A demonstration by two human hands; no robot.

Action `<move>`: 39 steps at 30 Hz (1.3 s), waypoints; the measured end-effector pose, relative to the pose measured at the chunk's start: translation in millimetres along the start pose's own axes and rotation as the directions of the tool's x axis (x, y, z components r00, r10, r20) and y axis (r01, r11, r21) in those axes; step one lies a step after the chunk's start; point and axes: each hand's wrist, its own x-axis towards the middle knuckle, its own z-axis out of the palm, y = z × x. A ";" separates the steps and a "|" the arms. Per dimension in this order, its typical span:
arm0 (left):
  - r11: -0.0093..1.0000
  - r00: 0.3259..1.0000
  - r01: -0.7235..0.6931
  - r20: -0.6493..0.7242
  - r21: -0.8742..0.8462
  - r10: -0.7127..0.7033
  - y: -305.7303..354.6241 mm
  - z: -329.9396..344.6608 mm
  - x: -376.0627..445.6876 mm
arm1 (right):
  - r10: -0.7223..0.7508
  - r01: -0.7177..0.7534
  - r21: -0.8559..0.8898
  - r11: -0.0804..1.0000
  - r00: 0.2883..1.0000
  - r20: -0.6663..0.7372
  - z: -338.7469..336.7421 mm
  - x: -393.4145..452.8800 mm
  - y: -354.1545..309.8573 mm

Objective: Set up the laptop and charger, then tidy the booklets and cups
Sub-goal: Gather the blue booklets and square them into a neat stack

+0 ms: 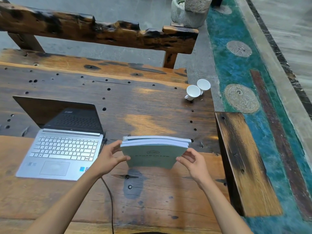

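Note:
A stack of pale green booklets [152,155] stands upright on its lower edge in the middle of the wooden table [152,107]. My left hand [108,160] pinches the stack's left side and my right hand [194,162] pinches its right side. To the left an open silver laptop [62,149] sits with its dark screen tilted back. A black charger cable [110,200] runs from the laptop's right edge down to the table's near edge. Two white cups [197,90] stand side by side near the far right corner.
A wooden bench with a rough backrest [101,31] stands behind the table. A smaller wooden bench [244,162] adjoins the table's right side. Beyond lie a green-blue floor strip [236,68] and stone pots [189,10].

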 end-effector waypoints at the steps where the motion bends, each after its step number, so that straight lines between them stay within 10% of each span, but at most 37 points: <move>1: 1.000 1.000 -0.005 0.005 0.013 0.005 0.0 0.0 1.0 | -0.010 0.010 -0.015 1.000 1.000 0.009 0.5 1.5 -0.7; 39: 0.999 0.999 0.026 0.037 0.048 -0.028 -12.1 -14.2 14.4 | -0.043 0.058 -0.132 0.990 0.993 0.110 8.9 14.3 9.1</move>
